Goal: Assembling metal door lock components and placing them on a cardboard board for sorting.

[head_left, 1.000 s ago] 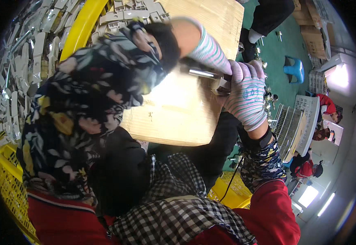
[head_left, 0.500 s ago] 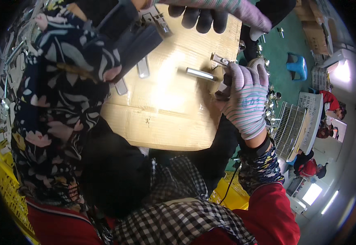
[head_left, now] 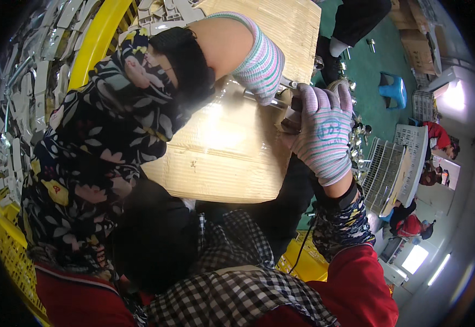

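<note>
My right hand (head_left: 324, 133), in a striped knit glove, is closed around a dark block-like part (head_left: 292, 119) at the right side of the cardboard sheet. A shiny metal rod (head_left: 252, 95) points left from beside that part. My left hand (head_left: 263, 68), gloved the same way, reaches in from the upper left, its fingers curled down over the rod. Its fingertips are mostly hidden, so what they pinch is unclear. A small metal bracket (head_left: 287, 83) shows between the two hands.
The cardboard (head_left: 221, 174) lies before me. Grey plastic pieces (head_left: 164, 15) sit at its far left, beside a yellow crate rim (head_left: 98, 43) and more heaped pieces. Metal parts lie on the green floor at right, with a blue stool (head_left: 393, 90) and grey crates (head_left: 384, 169).
My left hand has come down from the far edge of the cardboard to the rod beside my right hand. The right hand keeps its hold and has barely shifted.
</note>
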Motion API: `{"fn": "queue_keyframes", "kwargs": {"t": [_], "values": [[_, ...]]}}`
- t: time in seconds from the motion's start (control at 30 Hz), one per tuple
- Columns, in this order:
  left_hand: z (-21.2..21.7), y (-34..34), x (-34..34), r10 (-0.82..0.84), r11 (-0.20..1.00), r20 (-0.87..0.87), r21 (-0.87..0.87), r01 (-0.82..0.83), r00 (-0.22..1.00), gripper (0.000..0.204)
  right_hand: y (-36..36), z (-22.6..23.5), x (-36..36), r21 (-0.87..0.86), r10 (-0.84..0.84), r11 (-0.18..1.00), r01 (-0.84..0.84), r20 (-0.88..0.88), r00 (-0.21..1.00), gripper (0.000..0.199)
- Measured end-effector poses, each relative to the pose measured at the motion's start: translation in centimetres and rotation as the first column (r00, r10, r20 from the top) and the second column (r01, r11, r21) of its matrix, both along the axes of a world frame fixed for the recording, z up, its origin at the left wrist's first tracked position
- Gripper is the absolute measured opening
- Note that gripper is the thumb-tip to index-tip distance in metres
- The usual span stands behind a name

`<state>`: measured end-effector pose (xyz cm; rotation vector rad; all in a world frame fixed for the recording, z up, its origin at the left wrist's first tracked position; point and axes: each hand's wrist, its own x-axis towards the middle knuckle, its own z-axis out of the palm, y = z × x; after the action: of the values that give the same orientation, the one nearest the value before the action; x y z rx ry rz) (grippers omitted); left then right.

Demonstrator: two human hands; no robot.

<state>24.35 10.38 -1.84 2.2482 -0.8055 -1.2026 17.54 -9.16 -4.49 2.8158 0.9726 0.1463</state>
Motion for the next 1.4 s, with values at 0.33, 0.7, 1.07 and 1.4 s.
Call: {"fn": "queue_keyframes", "kwargs": {"t": [0.33, 0.7, 1.07, 1.4], "values": [[-0.6, -1.2, 0.8, -0.051, 0.998, 0.129, 0.043, 0.046, 0.990, 0.064, -1.1, 0.9, 3.0, -0.079, -0.054, 0.996, 0.050, -0.057, 0.997, 0.065], [-1.6, -0.5, 0.3, -0.051, 0.996, 0.216, 0.086, 0.033, 0.975, 0.066, 0.0, 2.2, 6.6, 0.016, -0.147, 0.980, 0.200, -0.623, 0.769, 0.066], [-5.6, -5.7, -2.0, 0.337, 0.941, 0.444, -0.193, -0.279, 0.830, 0.037, 0.7, 4.3, 8.1, -0.241, -0.289, 0.956, 0.169, -0.666, 0.687, 0.071], [-6.6, -6.6, 7.0, 0.563, 0.824, -0.300, 0.136, -0.550, 0.770, 0.060, -0.8, -0.8, 7.1, -0.137, -0.220, 0.966, 0.220, 0.010, 0.975, 0.076]]}}
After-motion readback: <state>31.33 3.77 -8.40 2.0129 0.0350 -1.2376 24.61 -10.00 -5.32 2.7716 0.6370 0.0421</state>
